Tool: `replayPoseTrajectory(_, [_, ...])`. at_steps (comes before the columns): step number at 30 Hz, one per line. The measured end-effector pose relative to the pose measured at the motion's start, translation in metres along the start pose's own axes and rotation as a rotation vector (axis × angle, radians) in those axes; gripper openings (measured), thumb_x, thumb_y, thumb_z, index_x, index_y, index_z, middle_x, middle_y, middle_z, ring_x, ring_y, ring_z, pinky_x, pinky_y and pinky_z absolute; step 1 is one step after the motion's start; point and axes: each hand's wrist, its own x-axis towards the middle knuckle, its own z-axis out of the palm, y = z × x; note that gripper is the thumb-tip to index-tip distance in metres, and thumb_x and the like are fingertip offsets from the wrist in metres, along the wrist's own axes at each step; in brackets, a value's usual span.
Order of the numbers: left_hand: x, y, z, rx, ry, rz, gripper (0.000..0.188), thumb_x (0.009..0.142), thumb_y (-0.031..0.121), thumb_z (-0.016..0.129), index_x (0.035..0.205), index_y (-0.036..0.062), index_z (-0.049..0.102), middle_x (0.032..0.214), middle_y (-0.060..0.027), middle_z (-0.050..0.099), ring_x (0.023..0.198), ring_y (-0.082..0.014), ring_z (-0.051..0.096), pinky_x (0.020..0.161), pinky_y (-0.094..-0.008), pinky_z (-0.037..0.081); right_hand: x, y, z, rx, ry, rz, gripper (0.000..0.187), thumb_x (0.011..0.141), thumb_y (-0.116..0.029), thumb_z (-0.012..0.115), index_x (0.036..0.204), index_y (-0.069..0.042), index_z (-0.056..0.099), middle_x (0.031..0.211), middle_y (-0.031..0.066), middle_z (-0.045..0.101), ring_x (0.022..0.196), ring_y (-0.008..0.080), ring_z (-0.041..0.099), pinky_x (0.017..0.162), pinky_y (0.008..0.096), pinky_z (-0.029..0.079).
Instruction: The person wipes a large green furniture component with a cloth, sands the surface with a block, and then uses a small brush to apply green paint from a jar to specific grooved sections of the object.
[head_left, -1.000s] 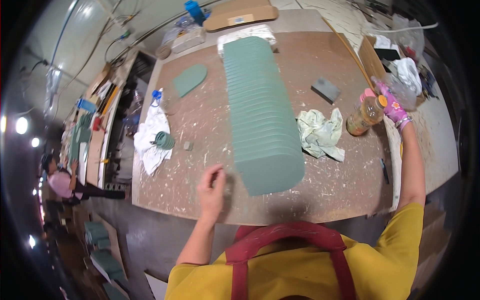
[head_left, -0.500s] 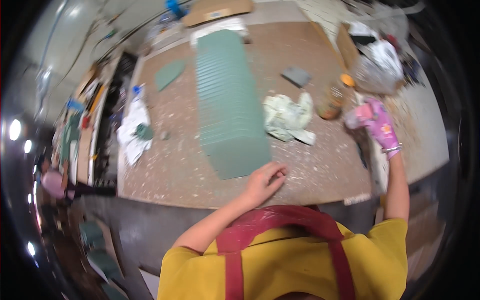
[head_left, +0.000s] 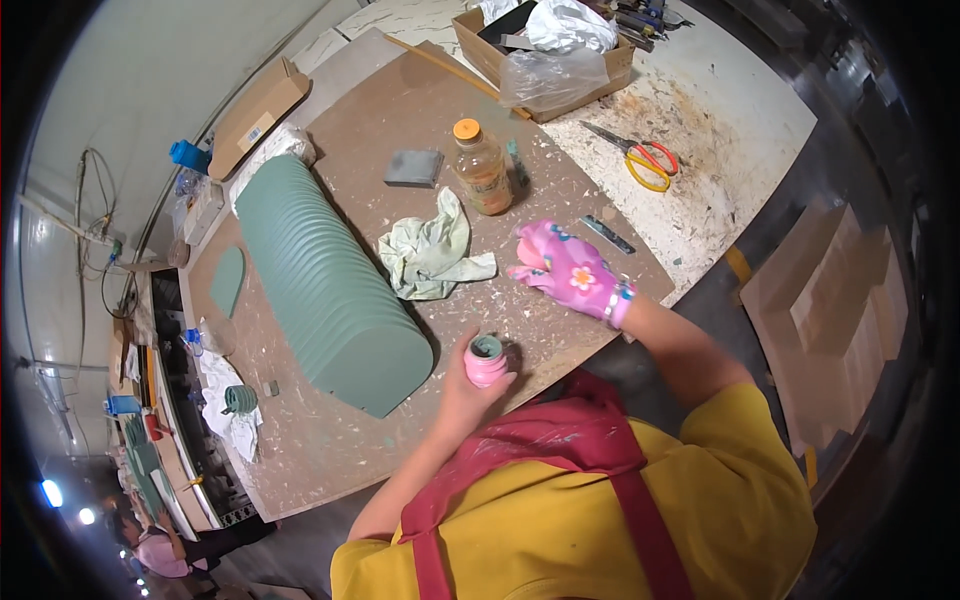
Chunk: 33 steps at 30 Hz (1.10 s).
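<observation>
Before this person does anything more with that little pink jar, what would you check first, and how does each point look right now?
1. Left hand has a grip on the pink jar: ok, fingers wrap its side.
2. Jar is open: ok, green inside shows at the top.
3. Right hand in its pink glove is free: ok, it hovers over the board holding nothing.
4. Rag within reach: ok, lying beside the ribbed green piece.
5. Bottle upright and capped: ok.
6. How full the jar is: cannot tell.

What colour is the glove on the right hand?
Pink with a flower pattern, on the right hand; head view.
</observation>
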Motion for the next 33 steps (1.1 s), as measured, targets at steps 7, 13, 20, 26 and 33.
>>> replayPoseTrajectory(7, [-0.004,-0.016,-0.014,-0.145,0.235,0.060,0.070,0.076,0.010,0.076,0.132,-0.0005,0.035,0.119,-0.0141,0.049,0.109,-0.0210,0.051,0.095,-0.0325,0.041,0.029,0.033,0.003,-0.289,-0.304,-0.004,0.051,0.085,-0.046,0.060,0.116,-0.006,0.057,0.122,0.0218,0.055,0.099,0.0361,0.061,0.084,0.0438,0.050])
replayPoseTrajectory(13, [-0.016,-0.014,-0.016,-0.030,0.218,0.074,0.070,0.077,0.013,0.076,0.132,-0.0003,0.036,0.120,-0.0147,0.048,0.110,-0.0235,0.051,0.096,-0.0339,0.040,0.129,0.069,-0.038,-0.365,0.152,0.339,0.060,0.082,-0.051,0.062,0.116,-0.003,0.055,0.118,0.0219,0.056,0.104,0.0360,0.059,0.086,0.0433,0.049])
replayPoseTrajectory(20, [-0.016,-0.026,-0.028,0.081,0.238,0.186,0.071,0.079,0.009,0.075,0.136,0.0017,0.032,0.119,-0.0092,0.050,0.110,-0.0160,0.051,0.095,-0.0298,0.041,0.165,0.109,-0.001,-0.507,0.103,0.474,0.067,0.077,-0.047,0.069,0.124,-0.004,0.050,0.125,0.0191,0.052,0.113,0.0330,0.056,0.093,0.0416,0.047])
replayPoseTrajectory(26, [-0.012,-0.029,-0.030,-0.025,0.288,0.089,0.071,0.078,0.007,0.074,0.135,0.0016,0.033,0.119,-0.0094,0.050,0.110,-0.0167,0.051,0.095,-0.0301,0.041,0.169,0.124,0.002,-0.383,0.236,0.515,0.054,0.080,-0.037,0.066,0.120,-0.004,0.053,0.123,0.0225,0.052,0.112,0.0372,0.055,0.093,0.0440,0.046])
replayPoseTrajectory(33, [-0.009,-0.027,-0.029,0.013,0.274,0.138,0.064,0.075,0.014,0.078,0.127,0.0005,0.043,0.117,-0.0159,0.052,0.108,-0.0269,0.054,0.094,-0.0347,0.042,0.172,0.141,-0.016,-0.414,0.077,0.426,0.033,0.083,-0.030,0.065,0.105,-0.006,0.063,0.099,0.0153,0.066,0.096,0.0333,0.063,0.084,0.0424,0.049])
